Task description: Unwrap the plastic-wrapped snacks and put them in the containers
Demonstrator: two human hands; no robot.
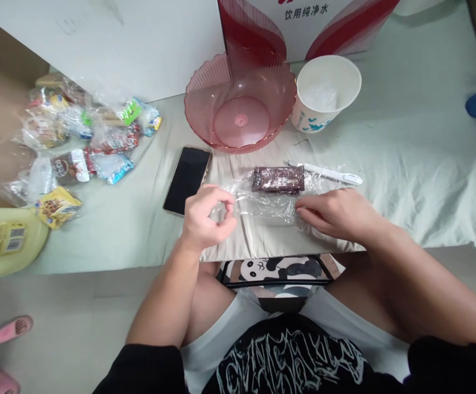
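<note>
A brown-wrapped snack packet (279,179) lies on a crinkled clear plastic bag (265,205) in front of me. At the bag's left edge is my left hand (210,216), its thumb and forefinger curled into a ring and pinched at the film. My right hand (338,213) is closed on the bag's right side, fingers pressed together at the film. Just behind the packet lies a white pen-like tool (330,173), partly under the film. A dark-screened phone (187,178) rests beside my left hand.
Behind stand a pink ribbed bowl (240,145) and a paper cup (318,117) with clear plastic inside. Several wrapped snacks (115,137) are heaped at the left, near a yellow container (8,241). A red and white carton (303,27) borders the back.
</note>
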